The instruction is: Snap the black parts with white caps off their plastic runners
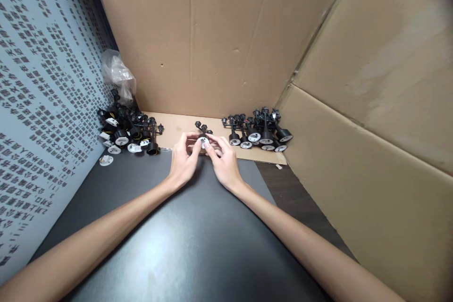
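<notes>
A small black lamp-post model (204, 128) is held between my two hands, its white round base disc (204, 141) facing me. My left hand (184, 159) grips it from the left, thumb on the disc. From the right, my right hand (224, 160) grips the same piece with its thumb against the disc. A pile of black lamp-post models (134, 127) lies at the left, some with yellow wires showing. White discs lie among them, and one loose disc (106, 160) rests in front. More lamp-post models (260, 130) with white bases stand or lean at the right.
Cardboard walls rise behind (226, 42) and at the right (371, 118). A light blue printed panel (46, 94) stands at the left. A clear plastic bag (120, 75) sits above the left pile. The dark grey mat (170, 245) lies beneath my forearms.
</notes>
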`<state>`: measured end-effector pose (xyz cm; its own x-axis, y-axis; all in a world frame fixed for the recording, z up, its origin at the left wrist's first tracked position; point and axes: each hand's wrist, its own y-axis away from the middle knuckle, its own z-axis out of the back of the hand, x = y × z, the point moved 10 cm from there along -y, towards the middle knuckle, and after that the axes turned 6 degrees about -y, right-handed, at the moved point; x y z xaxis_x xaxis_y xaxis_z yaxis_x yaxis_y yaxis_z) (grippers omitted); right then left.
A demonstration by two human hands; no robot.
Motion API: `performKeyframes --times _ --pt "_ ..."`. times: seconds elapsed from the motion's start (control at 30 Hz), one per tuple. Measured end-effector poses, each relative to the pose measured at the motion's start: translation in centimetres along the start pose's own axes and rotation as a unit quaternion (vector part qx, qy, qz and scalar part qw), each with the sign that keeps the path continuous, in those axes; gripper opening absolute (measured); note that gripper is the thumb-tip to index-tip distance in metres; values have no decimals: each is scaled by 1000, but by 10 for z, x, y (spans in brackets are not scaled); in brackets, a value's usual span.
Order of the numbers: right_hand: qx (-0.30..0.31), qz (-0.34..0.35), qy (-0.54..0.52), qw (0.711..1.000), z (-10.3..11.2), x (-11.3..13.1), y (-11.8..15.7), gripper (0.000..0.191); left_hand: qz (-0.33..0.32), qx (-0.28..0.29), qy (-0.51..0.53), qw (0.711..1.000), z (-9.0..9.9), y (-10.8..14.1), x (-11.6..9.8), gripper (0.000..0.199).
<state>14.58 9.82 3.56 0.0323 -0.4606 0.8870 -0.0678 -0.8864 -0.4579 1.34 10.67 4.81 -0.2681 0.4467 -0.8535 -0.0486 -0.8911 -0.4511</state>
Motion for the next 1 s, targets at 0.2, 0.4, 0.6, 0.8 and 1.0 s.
performKeyframes --times 0.2,0.4,0.6,0.8,1.0 --pt "5 -1 -8 1000 -1 0 0 39 -23 -4 -20 1000 2 -1 -5 33" --pt "4 -2 -12 1000 0 -2 -1 41 -54 -10 -33 998 3 -1 -7 31" --pt "-10 1 -41 999 2 -4 -1 37 -81 -25 -65 994 5 0 -14 26" --pt "-14 5 -47 999 4 -1 -1 34 -107 -27 -82 991 3 2 -19 22" --pt "-8 12 -8 1000 4 3 0 34 -114 -31 -101 988 3 2 -23 21"
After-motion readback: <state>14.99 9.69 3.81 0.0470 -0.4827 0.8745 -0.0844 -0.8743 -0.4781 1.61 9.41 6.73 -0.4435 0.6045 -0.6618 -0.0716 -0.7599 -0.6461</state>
